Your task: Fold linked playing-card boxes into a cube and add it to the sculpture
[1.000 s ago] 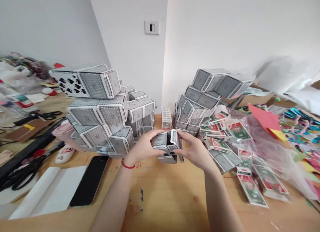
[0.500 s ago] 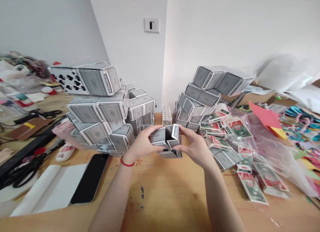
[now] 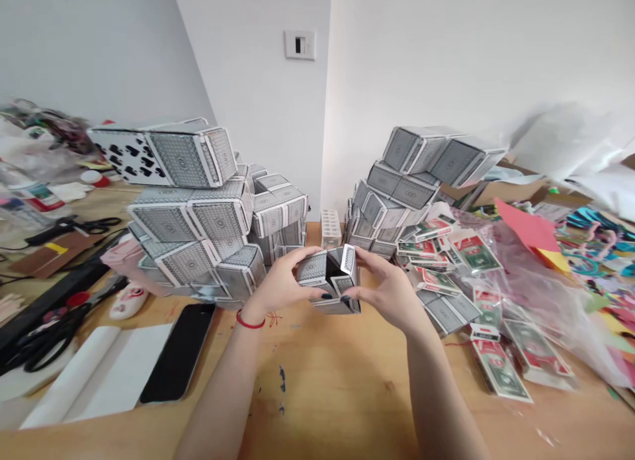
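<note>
Between my two hands is a box folded from grey-backed playing cards (image 3: 313, 269), with a dark gap between its flaps. My left hand (image 3: 285, 281) grips its left side, thumb along the front. On the right side, my right hand (image 3: 381, 284) holds it with the thumb at the near edge and fingers behind. The far fingers of both hands are partly hidden. Stacked card boxes (image 3: 193, 215) rise to the left, one showing a spade face. Another stack of card boxes (image 3: 401, 185) stands to the right.
A phone (image 3: 178, 354), white paper (image 3: 104, 374) and black scissors (image 3: 54, 337) lie at left. Red and green card packs (image 3: 473, 251), loose grey-backed cards (image 3: 449, 311) and plastic wrap (image 3: 536, 301) cover the right. A small white box (image 3: 330, 228) stands near the wall.
Both hands hold the card box in almost the same place. The view has shifted very slightly; nothing was let go or taken up.
</note>
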Action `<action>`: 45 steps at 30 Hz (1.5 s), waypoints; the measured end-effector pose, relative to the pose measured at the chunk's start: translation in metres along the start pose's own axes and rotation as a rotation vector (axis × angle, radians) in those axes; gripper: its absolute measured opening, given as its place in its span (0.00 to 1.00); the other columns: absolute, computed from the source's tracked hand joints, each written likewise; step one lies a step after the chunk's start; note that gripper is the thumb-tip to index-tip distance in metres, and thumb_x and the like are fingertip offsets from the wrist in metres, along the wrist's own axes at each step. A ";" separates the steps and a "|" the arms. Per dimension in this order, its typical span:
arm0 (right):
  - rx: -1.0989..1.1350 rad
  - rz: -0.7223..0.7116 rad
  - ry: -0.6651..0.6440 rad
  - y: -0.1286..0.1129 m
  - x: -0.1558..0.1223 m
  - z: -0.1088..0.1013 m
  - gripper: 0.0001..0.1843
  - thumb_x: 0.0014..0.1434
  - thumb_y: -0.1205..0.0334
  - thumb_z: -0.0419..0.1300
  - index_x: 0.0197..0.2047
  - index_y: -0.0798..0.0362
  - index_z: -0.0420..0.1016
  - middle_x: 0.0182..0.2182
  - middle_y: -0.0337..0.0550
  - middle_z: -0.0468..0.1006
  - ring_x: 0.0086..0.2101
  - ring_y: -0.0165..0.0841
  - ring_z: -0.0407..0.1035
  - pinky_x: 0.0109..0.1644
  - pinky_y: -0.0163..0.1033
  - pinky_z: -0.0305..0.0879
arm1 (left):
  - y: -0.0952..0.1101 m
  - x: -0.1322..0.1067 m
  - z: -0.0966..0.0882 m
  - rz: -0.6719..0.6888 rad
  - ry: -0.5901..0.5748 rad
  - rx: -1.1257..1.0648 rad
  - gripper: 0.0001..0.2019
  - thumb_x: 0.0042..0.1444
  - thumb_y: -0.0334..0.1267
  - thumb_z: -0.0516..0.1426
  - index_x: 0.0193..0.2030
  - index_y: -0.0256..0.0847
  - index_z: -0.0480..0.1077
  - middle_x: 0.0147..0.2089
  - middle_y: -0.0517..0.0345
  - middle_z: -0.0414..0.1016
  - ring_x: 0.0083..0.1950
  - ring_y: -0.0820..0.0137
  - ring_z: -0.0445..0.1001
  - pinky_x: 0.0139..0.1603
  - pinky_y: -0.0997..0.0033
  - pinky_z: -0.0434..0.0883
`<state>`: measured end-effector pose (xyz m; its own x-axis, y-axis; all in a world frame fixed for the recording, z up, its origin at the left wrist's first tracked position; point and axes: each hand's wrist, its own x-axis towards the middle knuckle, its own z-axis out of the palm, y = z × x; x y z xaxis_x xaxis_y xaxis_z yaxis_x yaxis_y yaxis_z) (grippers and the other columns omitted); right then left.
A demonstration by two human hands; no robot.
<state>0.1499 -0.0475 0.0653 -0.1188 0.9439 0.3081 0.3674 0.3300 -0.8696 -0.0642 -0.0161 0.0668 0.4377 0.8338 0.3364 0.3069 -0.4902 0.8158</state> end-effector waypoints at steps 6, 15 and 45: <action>0.011 0.012 0.025 0.001 0.000 0.002 0.40 0.40 0.58 0.71 0.57 0.49 0.66 0.54 0.46 0.71 0.54 0.43 0.64 0.61 0.49 0.57 | 0.000 0.000 -0.001 0.005 -0.001 -0.007 0.33 0.39 0.38 0.67 0.54 0.40 0.64 0.55 0.50 0.69 0.55 0.60 0.68 0.57 0.60 0.66; 0.007 0.031 0.011 -0.003 0.000 0.002 0.39 0.40 0.58 0.71 0.57 0.50 0.66 0.54 0.47 0.71 0.54 0.43 0.64 0.61 0.50 0.56 | 0.000 0.000 -0.001 -0.012 -0.025 -0.056 0.34 0.39 0.39 0.67 0.56 0.40 0.63 0.56 0.48 0.68 0.56 0.58 0.67 0.58 0.55 0.64; -0.136 -0.049 -0.055 -0.016 -0.003 0.001 0.36 0.41 0.62 0.69 0.56 0.47 0.68 0.51 0.44 0.74 0.52 0.43 0.67 0.59 0.48 0.59 | 0.001 0.000 -0.001 -0.037 -0.035 -0.041 0.34 0.38 0.34 0.66 0.55 0.41 0.64 0.55 0.49 0.69 0.56 0.58 0.68 0.58 0.55 0.65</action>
<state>0.1438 -0.0555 0.0779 -0.1885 0.9270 0.3243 0.4806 0.3751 -0.7927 -0.0647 -0.0165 0.0674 0.4563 0.8414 0.2895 0.2887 -0.4477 0.8463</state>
